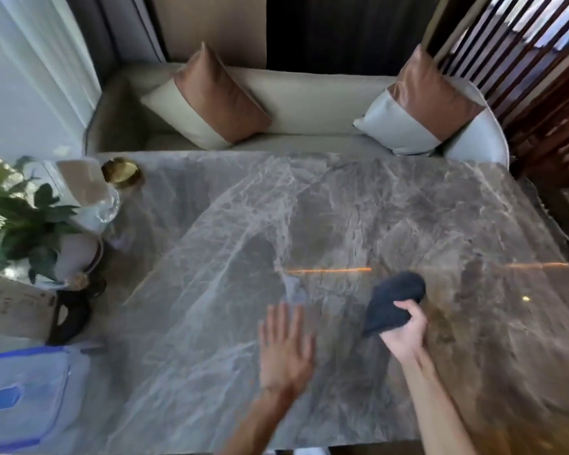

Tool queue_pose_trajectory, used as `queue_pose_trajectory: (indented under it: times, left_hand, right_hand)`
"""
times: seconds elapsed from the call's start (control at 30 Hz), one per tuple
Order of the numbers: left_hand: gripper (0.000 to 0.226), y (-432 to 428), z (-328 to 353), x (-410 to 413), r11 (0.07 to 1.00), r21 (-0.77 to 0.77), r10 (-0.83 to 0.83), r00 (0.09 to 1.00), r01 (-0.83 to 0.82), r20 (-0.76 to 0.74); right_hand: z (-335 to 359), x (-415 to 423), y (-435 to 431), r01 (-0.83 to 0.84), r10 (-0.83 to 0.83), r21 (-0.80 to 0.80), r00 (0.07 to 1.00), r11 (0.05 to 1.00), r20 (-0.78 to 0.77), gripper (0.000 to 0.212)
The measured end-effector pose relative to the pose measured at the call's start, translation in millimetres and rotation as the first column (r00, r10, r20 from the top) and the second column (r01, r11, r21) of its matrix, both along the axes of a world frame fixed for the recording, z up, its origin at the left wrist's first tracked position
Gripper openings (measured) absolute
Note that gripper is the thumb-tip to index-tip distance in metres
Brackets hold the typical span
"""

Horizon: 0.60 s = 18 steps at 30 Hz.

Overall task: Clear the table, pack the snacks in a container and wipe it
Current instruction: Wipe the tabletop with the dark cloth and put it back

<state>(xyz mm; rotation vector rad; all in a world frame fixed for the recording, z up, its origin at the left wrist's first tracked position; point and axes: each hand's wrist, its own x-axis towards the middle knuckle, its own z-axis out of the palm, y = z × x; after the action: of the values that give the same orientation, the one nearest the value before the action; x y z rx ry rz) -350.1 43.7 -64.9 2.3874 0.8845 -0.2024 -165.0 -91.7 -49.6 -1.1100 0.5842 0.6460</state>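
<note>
A grey marble table (pixel 358 211) fills the view. My right hand (pixel 406 333) grips a dark blue cloth (pixel 393 298), which rests bunched on the tabletop right of centre. To its left, my left hand (pixel 286 348) lies flat on the marble with fingers spread and nothing in it. A clear plastic container with a blue-rimmed lid (pixel 23 392) stands shut at the near left corner.
Along the left edge stand a potted plant (pixel 23 221), a glass vessel (pixel 107 205), a gold dish (pixel 122 172), a black-handled object (pixel 69 315) and a printed card (pixel 14 305). A beige sofa (pixel 306 103) with two cushions runs behind the table.
</note>
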Motion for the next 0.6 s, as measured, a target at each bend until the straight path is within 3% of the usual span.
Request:
queue_pose_trajectory:
  times: [0.1, 0.2, 0.27, 0.33, 0.37, 0.4, 0.47, 0.5, 0.6]
  left_hand:
    - [0.067, 64, -57, -27, 0.971, 0.179, 0.166, 0.986, -0.159, -0.026]
    - [0.068, 98, -91, -47, 0.949, 0.236, 0.221, 0.975, -0.209, -0.024]
    - [0.065, 107, -113, -61, 0.947, 0.230, 0.243, 0.969, -0.225, -0.051]
    - [0.064, 108, -126, -71, 0.941, 0.277, 0.214, 0.976, -0.196, -0.040]
    - [0.066, 108, -130, -71, 0.938, 0.284, 0.215, 0.976, -0.200, -0.022]
    - [0.067, 108, -133, -71, 0.933, 0.290, 0.223, 0.975, -0.212, -0.004]
    - [0.069, 109, -136, -70, 0.925, 0.297, 0.235, 0.971, -0.235, 0.033]
    - [0.070, 108, -134, -68, 0.926, 0.300, 0.229, 0.972, -0.231, 0.042]
    - [0.072, 109, -133, -70, 0.928, 0.293, 0.223, 0.973, -0.229, 0.055]
  right_hand:
    - [-15, 35, 8, -0.050, 0.097, -0.342, 0.988, 0.938, 0.123, 0.015]
    - [-40, 43, 27, -0.177, 0.319, -0.560, 0.933, 0.809, 0.166, 0.021]
    - [-63, 40, 40, -0.232, 0.396, -0.633, 0.909, 0.739, 0.129, 0.016]
    - [-81, 37, 53, -0.260, 0.432, -0.678, 0.897, 0.687, 0.093, 0.069]
    - [-85, 34, 62, -0.288, 0.457, -0.652, 0.884, 0.701, 0.101, 0.082]
    - [-88, 27, 71, -0.334, 0.495, -0.610, 0.862, 0.718, 0.110, 0.084]
    - [-98, 16, 91, -0.403, 0.581, -0.547, 0.790, 0.734, 0.197, 0.063]
    - [-103, 12, 99, -0.443, 0.682, -0.612, 0.695, 0.656, 0.229, 0.057]
    - [-122, 4, 123, -0.402, 0.925, -0.877, 0.365, 0.263, 0.110, 0.079]
